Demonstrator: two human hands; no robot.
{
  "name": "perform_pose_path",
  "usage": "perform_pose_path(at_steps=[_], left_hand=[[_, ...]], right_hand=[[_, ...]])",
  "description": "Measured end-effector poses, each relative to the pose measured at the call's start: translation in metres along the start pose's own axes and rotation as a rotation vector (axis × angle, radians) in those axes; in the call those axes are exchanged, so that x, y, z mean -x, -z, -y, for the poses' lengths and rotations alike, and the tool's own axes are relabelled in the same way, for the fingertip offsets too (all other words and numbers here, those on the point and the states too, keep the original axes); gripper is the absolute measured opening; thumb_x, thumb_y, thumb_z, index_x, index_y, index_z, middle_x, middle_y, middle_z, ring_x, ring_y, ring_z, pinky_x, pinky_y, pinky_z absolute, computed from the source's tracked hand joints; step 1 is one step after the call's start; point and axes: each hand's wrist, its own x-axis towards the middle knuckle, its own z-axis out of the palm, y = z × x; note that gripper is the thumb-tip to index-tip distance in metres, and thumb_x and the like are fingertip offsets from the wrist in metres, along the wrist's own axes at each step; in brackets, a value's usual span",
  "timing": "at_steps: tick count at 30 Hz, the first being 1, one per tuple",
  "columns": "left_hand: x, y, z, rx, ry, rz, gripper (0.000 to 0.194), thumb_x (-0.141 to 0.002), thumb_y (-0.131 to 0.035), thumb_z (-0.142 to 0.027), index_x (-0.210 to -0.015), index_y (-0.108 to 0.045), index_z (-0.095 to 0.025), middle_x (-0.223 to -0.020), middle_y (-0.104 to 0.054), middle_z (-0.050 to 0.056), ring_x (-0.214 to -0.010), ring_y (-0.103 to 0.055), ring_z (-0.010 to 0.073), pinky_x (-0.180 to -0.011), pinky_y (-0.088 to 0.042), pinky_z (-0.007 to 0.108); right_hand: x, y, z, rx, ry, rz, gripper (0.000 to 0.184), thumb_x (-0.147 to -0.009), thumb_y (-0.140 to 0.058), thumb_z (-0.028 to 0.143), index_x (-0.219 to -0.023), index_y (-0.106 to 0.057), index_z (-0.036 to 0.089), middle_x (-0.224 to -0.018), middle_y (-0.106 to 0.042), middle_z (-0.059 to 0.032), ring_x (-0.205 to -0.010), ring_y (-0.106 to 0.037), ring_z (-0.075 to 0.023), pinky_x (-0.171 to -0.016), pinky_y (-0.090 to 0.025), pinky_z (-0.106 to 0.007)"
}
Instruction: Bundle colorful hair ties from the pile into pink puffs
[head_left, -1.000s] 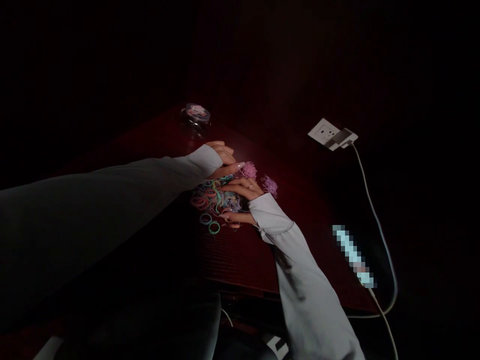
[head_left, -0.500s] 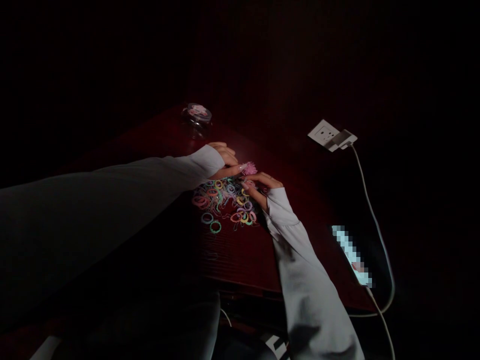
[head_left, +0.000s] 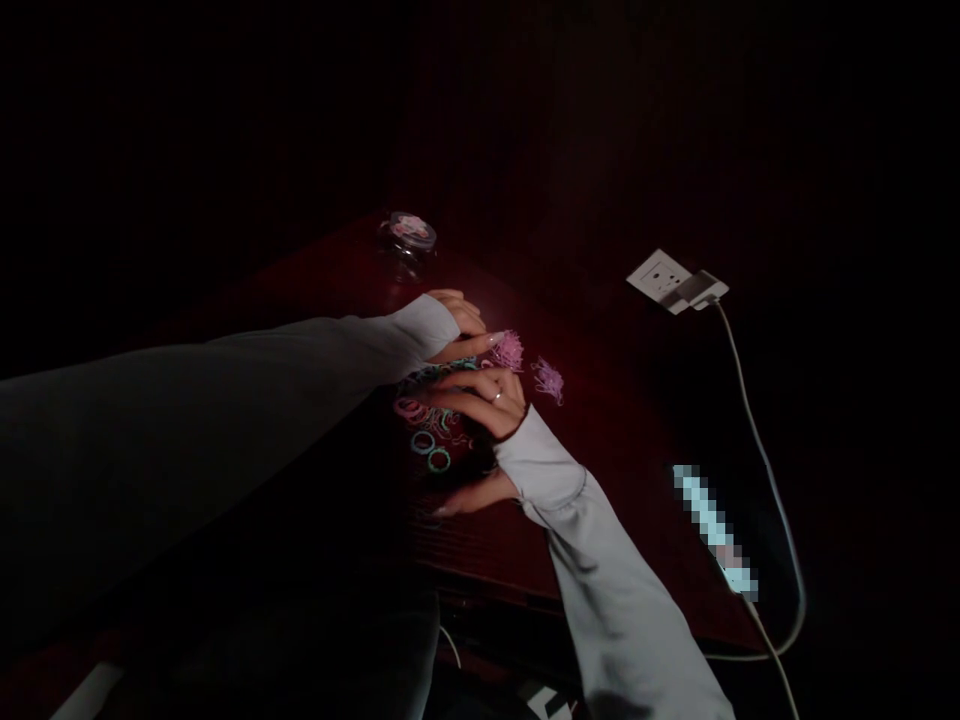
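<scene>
A pile of small coloured elastic bands (head_left: 424, 425) lies on a dark red table (head_left: 600, 470). My right hand (head_left: 480, 400) lies spread over the pile, palm down, with its thumb (head_left: 465, 497) stretched wide towards me; a ring shows on one finger. My left hand (head_left: 457, 320) rests just beyond it with the fingers curled. One long-nailed finger reaches a pink tuft of bands (head_left: 510, 350). Whether the curled fingers hold anything is hidden. A second pink tuft (head_left: 549, 380) lies apart to the right.
A small glass jar with a pink lid (head_left: 409, 240) stands at the table's far side. A white wall socket (head_left: 660, 275) holds a charger (head_left: 701, 290); its cable (head_left: 765, 460) runs to a lit phone (head_left: 712, 530) at the right. The surroundings are dark.
My right hand has moved back from the pink tufts onto the pile and spread out, covering most of the bands. The second pink tuft shows again. My left hand has stayed put.
</scene>
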Motion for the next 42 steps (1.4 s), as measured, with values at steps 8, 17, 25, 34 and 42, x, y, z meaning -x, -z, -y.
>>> perform_pose_path(at_steps=[8,17,25,34,42], left_hand=[[-0.001,-0.002,0.002,0.035,0.004,-0.003,0.054,-0.109,-0.037,-0.037,-0.06,-0.053,-0.021,-0.063,-0.066,0.001,-0.072,-0.061,0.0151,-0.08,-0.04,0.034],[0.001,0.002,-0.003,0.023,0.044,0.002,0.056,-0.113,-0.035,-0.042,-0.067,-0.058,-0.02,-0.076,-0.073,0.003,-0.083,-0.067,0.0167,-0.087,-0.044,0.034],[0.0,-0.002,-0.002,0.042,0.061,-0.011,0.06,-0.113,-0.034,-0.044,-0.064,-0.058,-0.02,-0.066,-0.065,0.001,-0.077,-0.065,0.0154,-0.087,-0.044,0.033],[0.001,-0.004,-0.002,0.064,0.007,-0.063,0.057,-0.112,-0.037,-0.041,-0.06,-0.05,-0.021,-0.063,-0.065,0.0,-0.07,-0.062,0.0146,-0.079,-0.041,0.033],[0.0,-0.009,0.002,0.018,-0.093,-0.067,0.051,-0.112,-0.033,-0.031,-0.063,-0.037,-0.021,-0.06,-0.059,-0.001,-0.065,-0.056,0.0148,-0.074,-0.037,0.036]], right_hand=[[0.0,-0.011,0.017,0.076,0.077,0.072,0.078,-0.082,-0.086,0.071,-0.152,-0.068,0.041,-0.152,-0.068,-0.0028,-0.129,-0.056,-0.0327,-0.116,-0.043,-0.048],[0.006,0.011,-0.018,0.104,-0.091,-0.144,0.031,-0.101,-0.072,0.044,-0.131,-0.08,0.039,-0.123,-0.078,-0.0034,-0.118,-0.053,-0.0313,-0.11,-0.039,-0.05],[0.005,0.019,-0.027,-0.022,-0.02,-0.065,0.02,-0.099,-0.073,0.042,-0.109,-0.084,0.029,-0.097,-0.078,-0.0036,-0.1,-0.054,-0.0252,-0.098,-0.041,-0.042],[0.006,0.012,-0.023,0.026,-0.078,-0.013,0.019,-0.09,-0.084,0.044,-0.101,-0.085,0.028,-0.089,-0.071,-0.0004,-0.095,-0.05,-0.0218,-0.096,-0.036,-0.038],[0.007,0.015,-0.02,0.01,-0.099,-0.007,0.012,-0.089,-0.086,0.035,-0.091,-0.084,0.024,-0.085,-0.071,-0.0001,-0.092,-0.053,-0.02,-0.092,-0.035,-0.038]])
